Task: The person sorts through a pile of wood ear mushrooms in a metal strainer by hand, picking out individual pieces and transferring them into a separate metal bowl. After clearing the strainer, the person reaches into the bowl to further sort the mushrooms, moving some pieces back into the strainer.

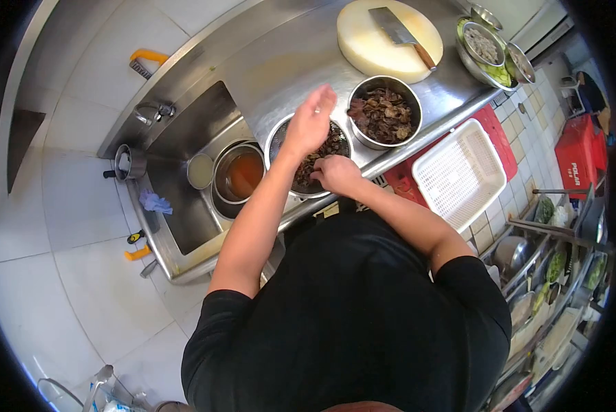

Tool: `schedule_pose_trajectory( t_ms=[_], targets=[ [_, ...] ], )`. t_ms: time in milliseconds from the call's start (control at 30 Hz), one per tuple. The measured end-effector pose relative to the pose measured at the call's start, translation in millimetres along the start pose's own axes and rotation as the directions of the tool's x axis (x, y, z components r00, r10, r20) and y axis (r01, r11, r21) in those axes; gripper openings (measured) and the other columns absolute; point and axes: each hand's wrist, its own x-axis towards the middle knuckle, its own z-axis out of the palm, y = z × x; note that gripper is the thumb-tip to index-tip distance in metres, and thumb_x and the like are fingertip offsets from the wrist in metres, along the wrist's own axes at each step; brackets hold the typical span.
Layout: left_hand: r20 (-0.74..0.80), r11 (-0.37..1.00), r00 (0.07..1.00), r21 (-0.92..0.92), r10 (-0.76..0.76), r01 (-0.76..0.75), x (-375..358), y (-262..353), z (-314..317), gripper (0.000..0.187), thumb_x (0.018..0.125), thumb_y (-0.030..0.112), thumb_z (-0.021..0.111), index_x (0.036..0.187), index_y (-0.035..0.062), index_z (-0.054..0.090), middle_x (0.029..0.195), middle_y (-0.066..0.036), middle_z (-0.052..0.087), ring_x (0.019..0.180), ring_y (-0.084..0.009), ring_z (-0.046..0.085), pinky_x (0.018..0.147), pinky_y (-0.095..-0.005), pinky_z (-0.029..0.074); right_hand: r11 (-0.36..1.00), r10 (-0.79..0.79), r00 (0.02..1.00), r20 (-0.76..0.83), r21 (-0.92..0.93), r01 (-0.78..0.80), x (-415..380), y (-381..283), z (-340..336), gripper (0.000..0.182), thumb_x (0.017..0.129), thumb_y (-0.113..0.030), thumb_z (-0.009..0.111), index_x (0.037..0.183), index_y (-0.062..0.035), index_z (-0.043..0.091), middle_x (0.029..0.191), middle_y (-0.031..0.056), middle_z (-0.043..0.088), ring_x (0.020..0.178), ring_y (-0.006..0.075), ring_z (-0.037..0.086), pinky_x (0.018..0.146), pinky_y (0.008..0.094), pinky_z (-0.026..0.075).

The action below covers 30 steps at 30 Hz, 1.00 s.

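- Looking down from the head view, 1 worker's 2 bare hands are at a perforated steel colander [278,141] on the steel counter [280,75].
- Left hand [311,123]: raised above the colander, fingers extended, slightly blurred; no item shows in it.
- Right hand [337,174]: fingers bent down into dark brown, leafy pieces [333,146], possibly wood ear fungus; cannot tell whether they pinch any.
- More such pieces fill a steel pot [370,143] just beside the colander, presumably set close so both vessels lie within easy reach.
- Colander sits next to the sink [177,226], probably handy for drips; its holes would suit wet food.
- In the sink: orange-brown liquid [245,174] in a steel bowl, cloudy liquid [200,172] in a smaller vessel beside it.
- Left hand and forearm hide part of the colander.
- Pot stands between the colander and the round chopping block [383,58]; a cleaver [397,29] lies flat there, handle over the rim.
- White plastic basket [459,175] near the right forearm, beyond the counter edge, might crowd that elbow.
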Motion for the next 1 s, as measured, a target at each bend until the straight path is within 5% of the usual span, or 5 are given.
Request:
schedule_pose_trajectory(
  t_ms=[100,233,400,667,1000],
  targets=[
    [-0.108,0.973,0.994,0.231,0.021,0.005,19.1,-7.2,-40.3,0.034,0.099,0.031,0.065,0.121,0.0057,0.067,0.114,-0.018,0.073,0.101,-0.0297,0.071,0.088,-0.0400,0.054,0.994,-0.034,0.999,-0.035,-0.101,0.030,-2.0,15.6,4.5,0.025,0.088,-0.025,0.071,0.099,-0.0031,0.071,0.094,0.0186,0.072,0.091,0.0375,0.071,0.080,0.0489,0.057],
    [0.208,0.570,0.839,0.810,-0.503,0.141,3.0,-54.6,-85.4,0.031,0.086,0.030,0.075,0.109,0.0093,0.072,0.108,-0.016,0.074,0.098,-0.0347,0.071,0.085,-0.0419,0.056,0.980,0.010,0.998,-0.062,-0.199,-0.022,-0.9,22.0,-2.6,0.026,0.088,-0.024,0.071,0.101,-0.0020,0.070,0.098,0.0179,0.071,0.094,0.0363,0.072,0.081,0.0459,0.059],
    [0.193,0.442,0.903,0.897,-0.383,-0.004,-61.2,-78.3,-54.5,0.033,0.083,0.027,0.076,0.111,0.0098,0.074,0.101,-0.019,0.074,0.099,-0.0368,0.070,0.087,-0.0469,0.055,0.987,0.085,0.995,-0.049,-0.135,-0.091,1.8,12.3,-22.2,0.028,0.089,-0.025,0.071,0.106,-0.0024,0.068,0.100,0.0192,0.072,0.095,0.0371,0.070,0.083,0.0463,0.057],
    [0.027,0.854,0.907,0.349,-0.421,0.386,-76.6,-73.0,-74.1,0.028,0.086,0.009,0.077,0.111,-0.0034,0.071,0.086,-0.005,0.072,0.073,-0.0100,0.064,0.069,-0.0271,0.053,0.766,0.075,0.987,-0.139,0.642,0.031,19.3,8.6,-23.0,0.040,0.087,-0.017,0.075,0.123,-0.0034,0.066,0.096,0.0107,0.074,0.084,0.0228,0.070,0.078,0.0369,0.054],
    [0.161,0.837,0.898,-0.325,-0.410,0.440,-76.6,-44.7,-66.8,0.019,0.087,0.000,0.077,0.096,0.0040,0.061,0.083,-0.002,0.067,0.076,-0.0100,0.065,0.070,-0.0261,0.054,0.543,0.078,0.974,-0.213,0.828,0.137,20.3,-5.2,-48.0,0.015,0.087,-0.007,0.079,0.097,-0.0028,0.070,0.083,-0.0012,0.068,0.075,0.0054,0.059,0.071,0.0250,0.051]
  ],
)
